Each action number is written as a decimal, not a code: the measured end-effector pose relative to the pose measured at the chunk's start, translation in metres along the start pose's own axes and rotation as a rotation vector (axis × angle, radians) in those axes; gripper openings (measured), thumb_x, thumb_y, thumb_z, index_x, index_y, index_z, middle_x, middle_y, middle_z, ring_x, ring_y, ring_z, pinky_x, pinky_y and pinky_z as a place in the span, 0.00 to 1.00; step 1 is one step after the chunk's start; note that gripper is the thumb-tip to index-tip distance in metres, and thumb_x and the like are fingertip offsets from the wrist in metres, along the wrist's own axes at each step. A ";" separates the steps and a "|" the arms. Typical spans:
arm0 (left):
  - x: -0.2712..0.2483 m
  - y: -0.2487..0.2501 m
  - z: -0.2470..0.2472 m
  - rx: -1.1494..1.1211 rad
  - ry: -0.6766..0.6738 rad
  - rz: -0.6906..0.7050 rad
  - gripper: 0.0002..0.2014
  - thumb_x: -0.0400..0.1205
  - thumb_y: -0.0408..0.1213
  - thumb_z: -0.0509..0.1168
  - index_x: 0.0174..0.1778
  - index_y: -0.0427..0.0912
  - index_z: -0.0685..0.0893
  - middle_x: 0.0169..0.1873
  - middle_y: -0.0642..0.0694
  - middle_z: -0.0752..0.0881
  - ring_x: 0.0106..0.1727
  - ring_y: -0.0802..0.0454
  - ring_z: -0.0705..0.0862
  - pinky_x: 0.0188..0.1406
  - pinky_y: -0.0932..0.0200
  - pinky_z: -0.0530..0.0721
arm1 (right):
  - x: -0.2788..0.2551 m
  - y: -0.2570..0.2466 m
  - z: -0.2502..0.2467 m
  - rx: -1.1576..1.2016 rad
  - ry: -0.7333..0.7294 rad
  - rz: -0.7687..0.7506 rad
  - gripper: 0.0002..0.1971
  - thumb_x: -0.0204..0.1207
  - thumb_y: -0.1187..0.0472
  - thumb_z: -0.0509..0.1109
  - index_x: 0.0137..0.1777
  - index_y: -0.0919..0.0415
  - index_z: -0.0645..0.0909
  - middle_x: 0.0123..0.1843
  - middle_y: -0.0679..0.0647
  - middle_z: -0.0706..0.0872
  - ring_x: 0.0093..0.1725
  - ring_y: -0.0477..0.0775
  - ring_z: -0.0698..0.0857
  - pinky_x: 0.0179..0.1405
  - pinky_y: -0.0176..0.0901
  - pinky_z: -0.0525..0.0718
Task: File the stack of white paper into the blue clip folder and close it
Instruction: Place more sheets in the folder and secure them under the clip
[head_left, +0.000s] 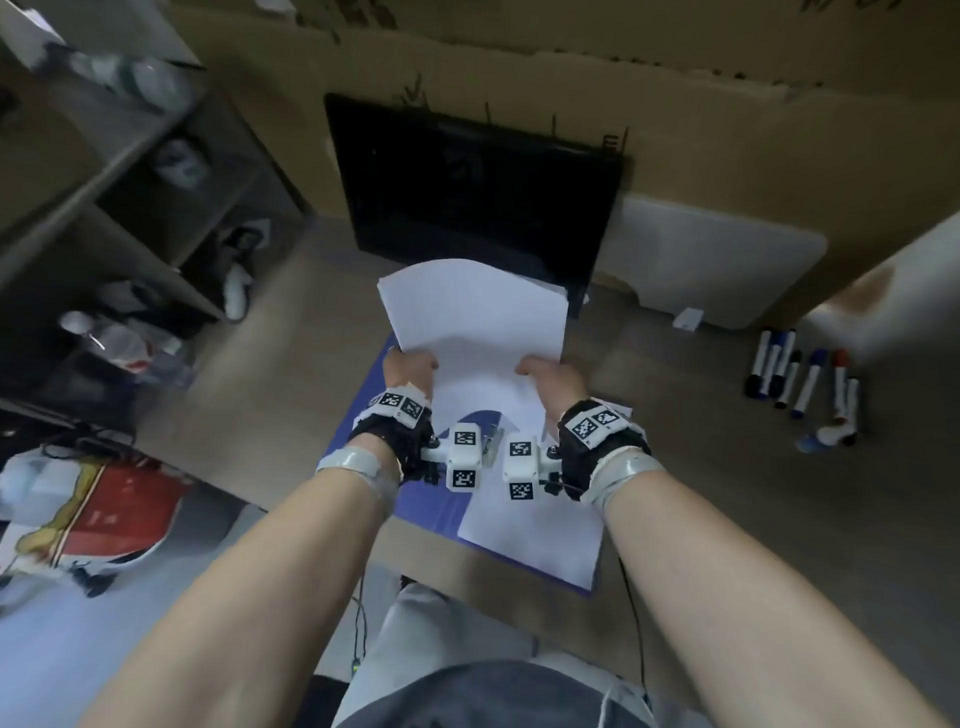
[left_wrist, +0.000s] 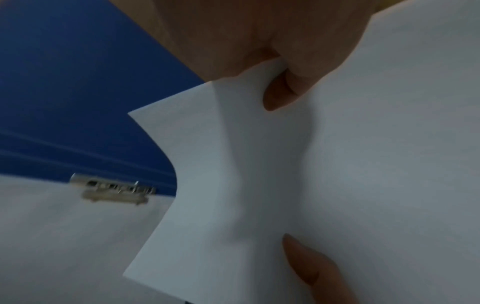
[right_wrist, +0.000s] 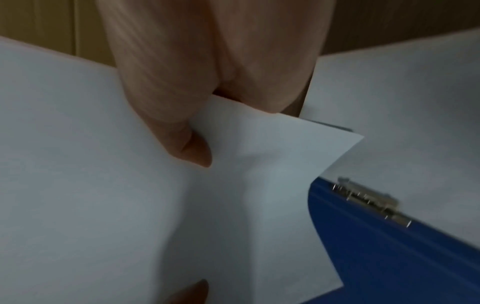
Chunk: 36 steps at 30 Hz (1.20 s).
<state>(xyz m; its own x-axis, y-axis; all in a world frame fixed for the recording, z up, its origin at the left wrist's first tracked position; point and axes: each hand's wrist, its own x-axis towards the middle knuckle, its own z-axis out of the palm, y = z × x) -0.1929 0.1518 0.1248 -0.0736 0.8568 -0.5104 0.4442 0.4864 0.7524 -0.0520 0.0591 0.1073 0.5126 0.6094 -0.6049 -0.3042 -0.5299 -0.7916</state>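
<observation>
White paper stack (head_left: 475, 312) held upright above the open blue folder (head_left: 363, 447) on the desk, its lower corners gripped by the left hand (head_left: 409, 370) and right hand (head_left: 553, 375). Metal clip (left_wrist: 114, 190) below.

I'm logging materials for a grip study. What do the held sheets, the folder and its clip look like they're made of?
Held sheets: thin matte paper, bowing and creasing between the hands. Blue folder: smooth, probably plastic-coated board. Clip: shiny silver, likely metal.
</observation>
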 end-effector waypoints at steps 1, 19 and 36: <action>0.012 0.001 -0.013 -0.016 0.012 -0.005 0.20 0.77 0.26 0.64 0.66 0.27 0.78 0.65 0.31 0.83 0.67 0.35 0.82 0.64 0.49 0.81 | 0.000 -0.004 0.018 0.057 0.012 -0.024 0.07 0.69 0.67 0.74 0.32 0.60 0.81 0.34 0.53 0.83 0.39 0.55 0.79 0.38 0.42 0.77; 0.136 -0.058 -0.129 0.082 -0.224 -0.032 0.09 0.72 0.19 0.62 0.41 0.35 0.82 0.28 0.44 0.81 0.38 0.46 0.77 0.40 0.56 0.76 | 0.008 0.045 0.172 -0.026 0.311 0.034 0.28 0.61 0.73 0.78 0.63 0.75 0.79 0.34 0.52 0.86 0.26 0.46 0.83 0.23 0.30 0.79; 0.168 -0.044 -0.126 0.229 -0.450 -0.034 0.07 0.74 0.25 0.69 0.47 0.30 0.82 0.52 0.34 0.87 0.53 0.44 0.83 0.57 0.50 0.81 | 0.007 0.045 0.167 -0.244 0.190 0.135 0.15 0.73 0.51 0.77 0.50 0.63 0.85 0.45 0.56 0.86 0.45 0.57 0.84 0.44 0.44 0.76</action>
<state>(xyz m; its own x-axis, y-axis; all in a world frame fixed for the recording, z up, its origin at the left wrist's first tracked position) -0.3377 0.2956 0.0585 0.2781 0.6575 -0.7002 0.6367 0.4196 0.6469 -0.1964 0.1379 0.0525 0.6279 0.4152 -0.6582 -0.1906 -0.7380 -0.6474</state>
